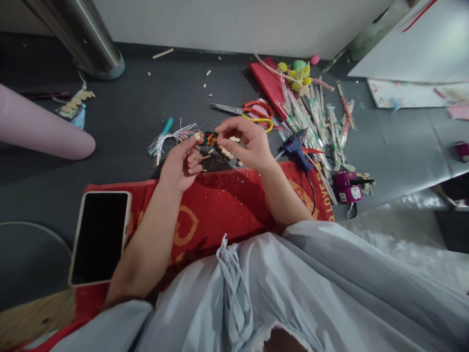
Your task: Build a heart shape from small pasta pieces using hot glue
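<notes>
My left hand pinches a small pale cut piece between thumb and forefinger, its other fingers curled. To its right, my right hand is bent with thumb and forefinger close together; whatever they hold is too small or hidden. Between the hands lies a dark strip with an orange pattern. Pale notched pieces lie under my right fingers. A bundle of white strands with a teal stick is beyond my left hand. Scissors with red and yellow handles lie past my right hand.
A blue glue gun stands right of my right hand, near wrapped sticks and a purple device. A red towel covers the front edge. A tablet or large phone lies left; a metal post stands behind.
</notes>
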{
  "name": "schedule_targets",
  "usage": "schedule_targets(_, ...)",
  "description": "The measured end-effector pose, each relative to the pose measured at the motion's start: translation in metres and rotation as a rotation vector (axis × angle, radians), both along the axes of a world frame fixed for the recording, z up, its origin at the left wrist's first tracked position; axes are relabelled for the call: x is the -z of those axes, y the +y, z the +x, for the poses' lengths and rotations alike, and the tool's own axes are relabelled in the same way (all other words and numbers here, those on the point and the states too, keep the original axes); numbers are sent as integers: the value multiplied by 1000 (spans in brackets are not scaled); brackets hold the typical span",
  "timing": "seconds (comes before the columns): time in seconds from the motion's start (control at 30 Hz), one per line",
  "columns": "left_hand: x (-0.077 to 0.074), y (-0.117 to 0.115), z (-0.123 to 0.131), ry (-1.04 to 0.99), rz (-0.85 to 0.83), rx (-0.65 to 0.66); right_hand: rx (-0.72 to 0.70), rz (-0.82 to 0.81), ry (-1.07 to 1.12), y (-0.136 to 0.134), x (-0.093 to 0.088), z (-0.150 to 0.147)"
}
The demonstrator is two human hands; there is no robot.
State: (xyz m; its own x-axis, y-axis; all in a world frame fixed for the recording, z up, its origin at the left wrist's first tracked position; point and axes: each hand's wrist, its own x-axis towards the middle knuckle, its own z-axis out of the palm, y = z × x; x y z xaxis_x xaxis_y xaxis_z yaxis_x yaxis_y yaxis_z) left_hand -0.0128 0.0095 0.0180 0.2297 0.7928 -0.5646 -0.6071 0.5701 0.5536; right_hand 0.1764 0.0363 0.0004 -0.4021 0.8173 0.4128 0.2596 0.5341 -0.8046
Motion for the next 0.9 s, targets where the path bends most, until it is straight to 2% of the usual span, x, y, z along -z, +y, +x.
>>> schedule_targets(0.2, 2, -1, 0, 8, 46, 15, 33, 112, -70, -2, -1, -5)
schedule_targets(0.5, 5, -2, 1, 2, 19, 34, 101, 292, -172, -10, -4, -16)
schedule_targets(0.7, 6, -4, 1, 41, 83, 85, 104, 264, -212, -8, -2, -16)
schedule_targets(0.9, 12, -4, -1, 13, 60, 70, 88, 255, -256, -10, -1, -17)
